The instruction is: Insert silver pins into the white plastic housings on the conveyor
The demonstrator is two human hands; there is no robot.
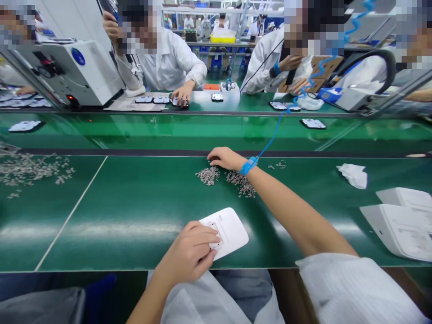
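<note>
Left hand (191, 252) grips the white cover (233, 228) by its left side, fingers over its upper face, near the front edge of the green surface (135, 198); right hand (227, 157) half-curled at the small metal parts (207, 176), can't tell if it holds any. Looks mid-job: one cover in work, plenty of parts left in loose heaps. White housings (394, 229) sit off to the right, finished or not unclear.

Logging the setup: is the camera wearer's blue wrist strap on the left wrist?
No, the blue wrist strap circles the wearer's right wrist.
</note>
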